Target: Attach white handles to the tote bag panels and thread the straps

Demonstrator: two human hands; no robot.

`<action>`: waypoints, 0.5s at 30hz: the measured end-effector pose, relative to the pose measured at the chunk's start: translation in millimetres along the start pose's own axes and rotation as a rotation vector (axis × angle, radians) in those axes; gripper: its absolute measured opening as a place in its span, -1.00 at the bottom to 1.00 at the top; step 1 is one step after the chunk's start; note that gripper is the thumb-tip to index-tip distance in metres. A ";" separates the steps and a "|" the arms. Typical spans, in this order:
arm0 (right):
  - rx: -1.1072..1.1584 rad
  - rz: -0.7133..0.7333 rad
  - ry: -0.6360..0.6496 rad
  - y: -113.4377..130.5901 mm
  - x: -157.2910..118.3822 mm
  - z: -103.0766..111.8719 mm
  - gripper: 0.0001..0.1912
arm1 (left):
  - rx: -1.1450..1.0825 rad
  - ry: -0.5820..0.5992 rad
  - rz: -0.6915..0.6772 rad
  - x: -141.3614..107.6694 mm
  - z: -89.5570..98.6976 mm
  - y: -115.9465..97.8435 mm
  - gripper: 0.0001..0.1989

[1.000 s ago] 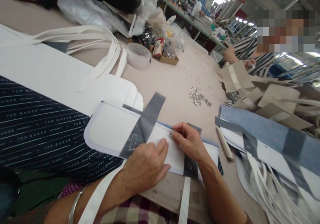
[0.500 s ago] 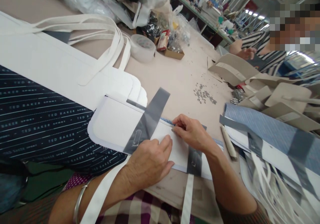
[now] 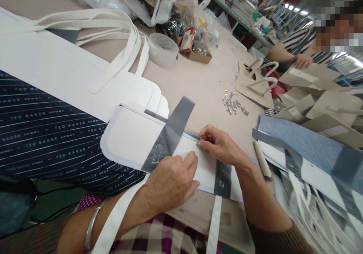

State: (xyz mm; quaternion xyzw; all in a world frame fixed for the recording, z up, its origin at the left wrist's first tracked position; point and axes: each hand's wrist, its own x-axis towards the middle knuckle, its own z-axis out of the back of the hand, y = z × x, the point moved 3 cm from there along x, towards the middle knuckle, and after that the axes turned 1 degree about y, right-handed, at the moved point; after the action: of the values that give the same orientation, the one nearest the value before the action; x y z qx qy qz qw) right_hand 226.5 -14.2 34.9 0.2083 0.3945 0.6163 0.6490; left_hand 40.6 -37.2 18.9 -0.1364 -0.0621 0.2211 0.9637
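A white bag panel (image 3: 133,134) with rounded corners lies on the table before me, crossed by grey strips (image 3: 173,127). My left hand (image 3: 172,180) rests flat on its middle, fingers stretched out and touching the surface. At the panel's far edge, beside a sliver of blue fabric (image 3: 191,134), my right hand (image 3: 219,144) is closed in a pinch. A small greyish bit shows at its fingertips, too small to name. White straps (image 3: 214,223) hang from the panel's near side, one passing over my left forearm.
Stacked white panels with white straps (image 3: 130,53) lie at left over dark printed fabric (image 3: 56,129). Small metal discs (image 3: 234,103) are scattered beyond my right hand. A tape roll (image 3: 163,49) stands at the back. Blue panels (image 3: 312,144) lie right; a co-worker's hand (image 3: 303,61) touches beige pieces.
My hands keep nearly the same place on the panel. The view has shifted slightly. At the back right, the co-worker's hand and a beige piece have moved, and a beige piece with handles now shows.
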 end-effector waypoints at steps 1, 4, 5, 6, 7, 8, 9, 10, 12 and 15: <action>-0.014 -0.005 0.007 0.7 1.1 0.1 -0.92 | 0.001 0.000 -0.001 0.1 -0.1 0.0 -0.51; -0.073 -0.022 0.029 3.0 4.0 0.3 -0.93 | 0.003 0.000 0.000 0.2 0.3 -0.1 -0.51; -0.088 -0.025 0.034 3.7 4.9 0.4 -0.92 | 0.002 0.001 0.000 0.2 0.4 -0.1 -0.51; -0.100 -0.028 0.038 4.5 5.6 0.6 -0.91 | 0.001 0.001 0.000 0.2 0.5 -0.1 -0.51; -0.111 -0.031 0.040 5.3 6.3 0.8 -0.91 | 0.000 0.001 0.000 0.2 0.6 -0.1 -0.51; -0.119 -0.037 0.045 5.9 7.0 1.0 -0.89 | -0.003 0.001 -0.001 0.1 0.6 0.0 -0.51; -0.128 -0.045 0.052 6.3 7.8 1.1 -0.88 | -0.007 0.001 -0.001 0.0 0.5 0.1 -0.50; -0.138 -0.055 0.058 6.5 8.7 1.3 -0.88 | -0.012 0.002 0.000 0.1 0.4 0.2 -0.50; -0.155 -0.076 0.068 6.1 10.8 1.7 -0.86 | -0.021 0.007 0.003 0.7 0.3 0.8 -0.51; -0.162 -0.108 0.044 4.6 14.1 1.8 -0.83 | -0.021 0.013 0.008 3.0 1.7 1.8 -0.51</action>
State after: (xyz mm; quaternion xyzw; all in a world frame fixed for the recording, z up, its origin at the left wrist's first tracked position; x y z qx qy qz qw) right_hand 224.0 0.4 35.8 0.1198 0.3681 0.6148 0.6872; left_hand 42.3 -33.9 20.1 -0.1480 -0.0578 0.2234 0.9617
